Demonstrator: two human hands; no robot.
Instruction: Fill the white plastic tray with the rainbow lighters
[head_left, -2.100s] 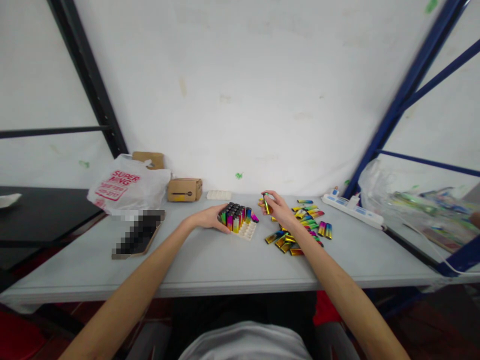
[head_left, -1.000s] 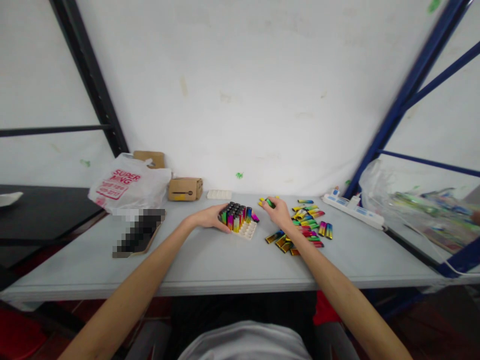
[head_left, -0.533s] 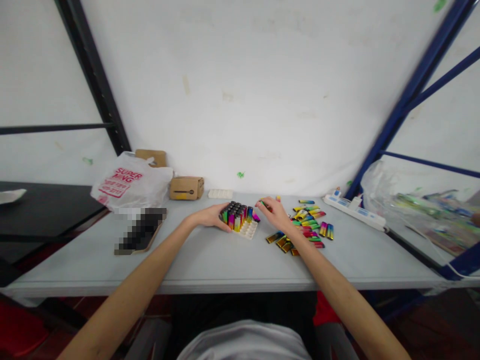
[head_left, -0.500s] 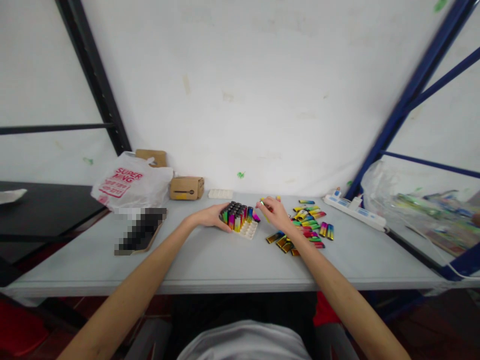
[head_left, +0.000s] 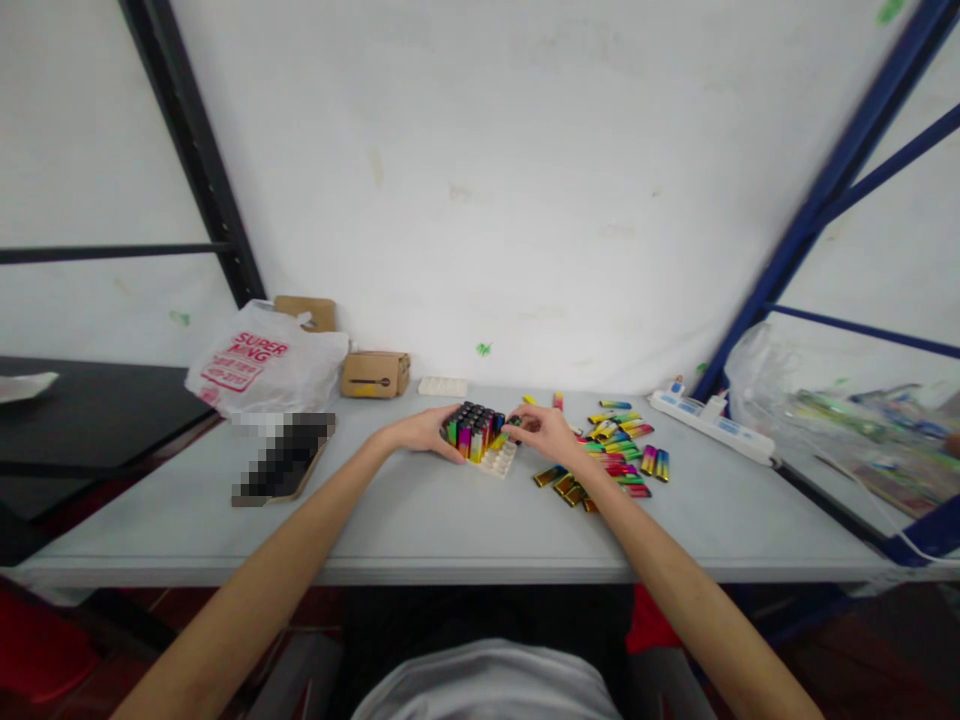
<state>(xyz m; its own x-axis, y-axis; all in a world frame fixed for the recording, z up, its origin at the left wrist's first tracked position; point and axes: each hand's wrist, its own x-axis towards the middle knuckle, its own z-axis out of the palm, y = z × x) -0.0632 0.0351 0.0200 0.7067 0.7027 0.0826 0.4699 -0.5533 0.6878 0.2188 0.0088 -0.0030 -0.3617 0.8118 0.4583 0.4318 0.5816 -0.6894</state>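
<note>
A block of lighters [head_left: 471, 425] with black tops and shiny many-coloured bodies stands upright in a pale tray [head_left: 496, 464] of small round sockets. Several sockets along the tray's right and front sides are bare. My left hand [head_left: 433, 433] is curved round the left side of the block, thumb in front and fingers behind. At the tray's right edge, my right hand [head_left: 544, 432] pinches a single lighter [head_left: 513, 424], tilted, its black end near the fingertips. Loose lighters [head_left: 615, 436] lie in a pile to the right, partly hidden by my right forearm.
Behind stand a small cardboard box [head_left: 375, 375] and another pale tray [head_left: 442, 386]. A white plastic bag [head_left: 270, 365] and a blurred-out dark flat object [head_left: 289, 460] lie on the left. A power strip [head_left: 712, 425] runs along the right, near a blue frame post [head_left: 795, 250].
My right hand has moved slightly left and down to the tray's right edge, with a lighter between its fingertips. My left hand stays round the block.
</note>
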